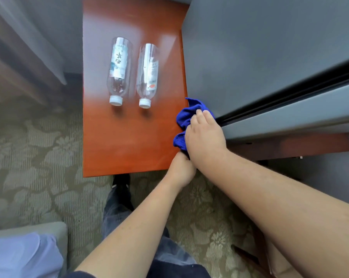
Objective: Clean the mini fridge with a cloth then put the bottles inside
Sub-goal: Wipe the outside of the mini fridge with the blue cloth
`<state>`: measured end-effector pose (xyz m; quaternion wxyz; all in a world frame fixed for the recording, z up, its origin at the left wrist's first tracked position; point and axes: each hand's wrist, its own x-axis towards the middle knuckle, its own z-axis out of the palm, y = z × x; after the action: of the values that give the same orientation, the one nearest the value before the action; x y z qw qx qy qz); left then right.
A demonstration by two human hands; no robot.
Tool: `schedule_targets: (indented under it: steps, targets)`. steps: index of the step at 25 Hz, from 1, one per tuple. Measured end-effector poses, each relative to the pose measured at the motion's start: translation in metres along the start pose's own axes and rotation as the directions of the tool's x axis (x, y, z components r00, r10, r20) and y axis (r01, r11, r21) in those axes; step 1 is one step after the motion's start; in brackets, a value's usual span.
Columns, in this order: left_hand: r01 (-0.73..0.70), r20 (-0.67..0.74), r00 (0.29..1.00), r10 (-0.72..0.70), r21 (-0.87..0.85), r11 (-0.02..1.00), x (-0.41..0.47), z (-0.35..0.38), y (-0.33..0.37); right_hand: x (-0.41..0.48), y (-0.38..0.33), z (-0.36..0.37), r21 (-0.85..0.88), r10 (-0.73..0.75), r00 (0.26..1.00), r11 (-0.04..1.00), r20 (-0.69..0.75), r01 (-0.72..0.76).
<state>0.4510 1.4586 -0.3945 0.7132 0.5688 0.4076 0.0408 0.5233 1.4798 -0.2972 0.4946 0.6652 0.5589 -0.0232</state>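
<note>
Glossy wood table [129, 137]; clear plastic bottles [119, 71]; fuzzy cloth [186, 115]

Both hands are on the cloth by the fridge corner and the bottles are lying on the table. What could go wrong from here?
1. The two bottles lie on their sides on the glossy table; a bump could roll them off.
2. The blue cloth sits bunched under the right hand, so wiping may be patchy.
3. The mini fridge looks closed; its inside seems uncleaned.
</note>
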Motion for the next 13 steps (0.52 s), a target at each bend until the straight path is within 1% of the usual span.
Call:
schedule_targets:
  steps: [3,5,6,10,13]
  targets:
    - [-0.013,-0.076,0.997,0.009,-0.056,0.998,-0.003,0.008,-0.001,-0.002,0.004,-0.007,0.007,-0.024,1.0,1.0,-0.014,0.024]
    - [0.014,-0.105,0.994,-0.026,-0.113,0.994,-0.015,0.014,0.006,-0.016,0.012,-0.015,0.005,-0.024,0.999,1.0,-0.021,0.024]
    - [-0.001,-0.134,0.991,-0.017,-0.131,0.991,-0.024,0.019,0.015,-0.027,0.02,-0.02,-0.007,-0.021,0.998,1.0,-0.052,0.021]
    - [-0.133,-0.227,0.969,0.101,-0.132,0.982,-0.058,0.04,0.059,-0.085,0.061,-0.045,0.003,-0.017,0.99,1.0,-0.14,0.018]
    - [-0.278,-0.32,0.913,0.254,-0.032,0.96,-0.089,0.053,0.104,-0.138,0.1,-0.072,0.039,0.002,0.973,0.999,-0.232,0.008]
